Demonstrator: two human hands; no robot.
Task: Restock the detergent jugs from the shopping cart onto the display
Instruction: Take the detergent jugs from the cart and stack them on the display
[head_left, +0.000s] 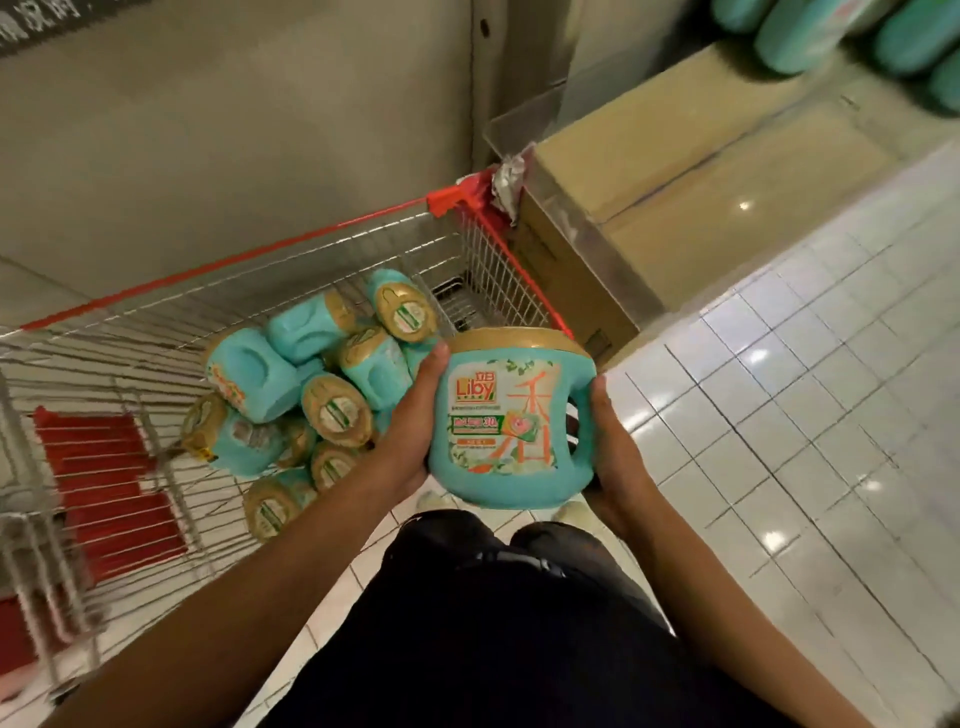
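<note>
The detergent jug (511, 421) is held upright in front of the person's body, above the tiled floor (779, 389) and just beside the shopping cart (208, 270), well apart from the display (800, 36) at the upper right; the left hand (415, 421) clasps its plain side with the thumb lying up toward the gold lid (519, 340), and the right hand (618, 452) clasps the side with the moulded handle (582, 421), thumb at the handle's top; the fingers of both hands wrap behind and under the body.

It looks like a rigid plastic tub, squat and wide; if it is full it is probably fairly heavy, which fits the two-handed hold; the glossy label and smooth walls may be slippery, so the handle loop or a palm under the base seems the safer purchase; the lid looks like a poor place to lift from, since I cannot tell how it fastens.

Hidden or unclear: the fingertips behind the jug; how many of the spare jugs (332, 410) lie piled in the cart; the display is cut off by the frame and blurred, showing only some teal containers above cardboard boxes (675, 145); free space there cannot be judged.
</note>
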